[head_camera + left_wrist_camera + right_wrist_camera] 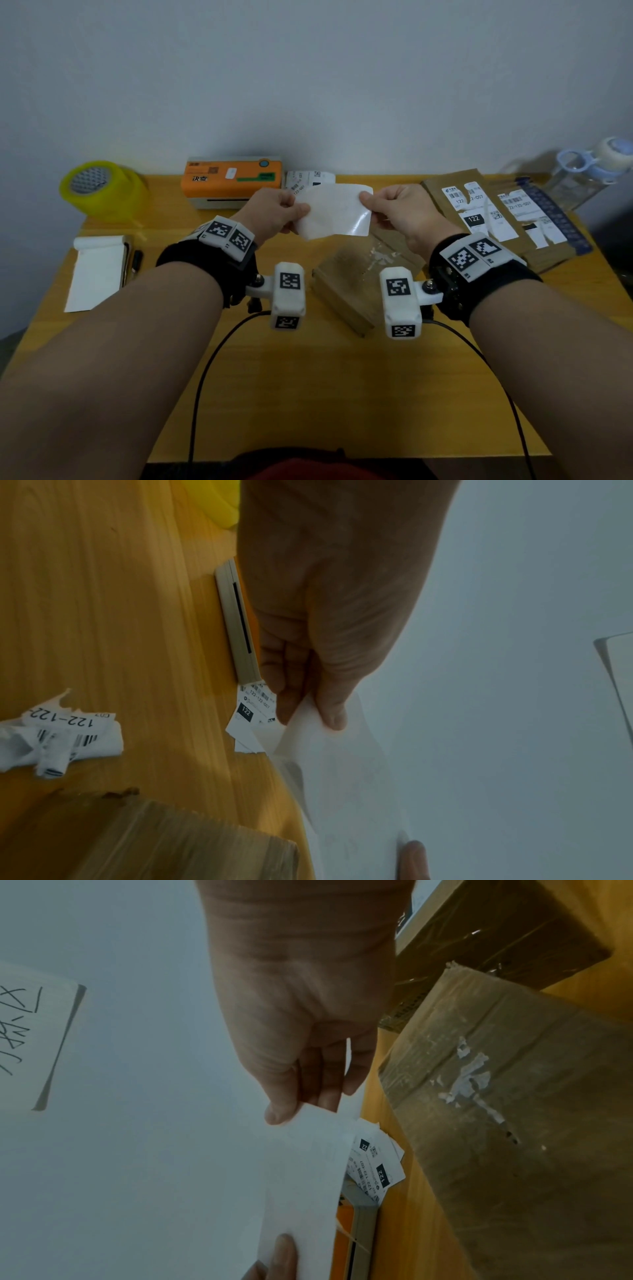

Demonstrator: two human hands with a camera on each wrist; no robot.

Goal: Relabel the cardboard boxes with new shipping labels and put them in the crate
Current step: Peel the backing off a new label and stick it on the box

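One yellow-orange wooden table (308, 377) is carrying everything, listed by size. Two flat brown cardboard boxes (507, 216) with torn white labels are lying at the far right; one brown cardboard box (356, 281) with scraped label residue is sitting at centre, under the hands. One orange and grey label printer (233, 181) is standing at the back edge, one yellow tape roll (102, 186) at far left, one white notepad (97, 270) nearer. One blank white label sheet (337, 212) is being held in the air, the left hand (274, 212) and right hand (404, 212) each pinching one end; loose printed labels (251, 712) are lying beside the printer
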